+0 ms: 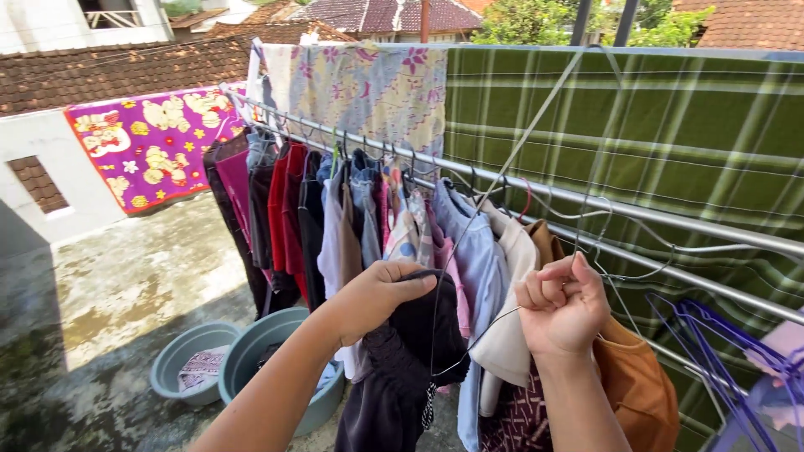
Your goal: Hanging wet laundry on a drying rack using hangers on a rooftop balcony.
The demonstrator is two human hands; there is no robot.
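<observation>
Centrally, a black garment (419, 351) was gripped at its top by the left hand (381, 293); the wire hanger (477, 335) was pinched in the right hand (563, 305), just right, below the rail (536, 188).

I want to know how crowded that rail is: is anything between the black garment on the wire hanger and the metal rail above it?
Yes. The black garment, gripped by the left hand, sits below the metal rail, and the hung clothes crowd the stretch between. The right hand pinches the wire hanger; bare rail shows further right.
</observation>
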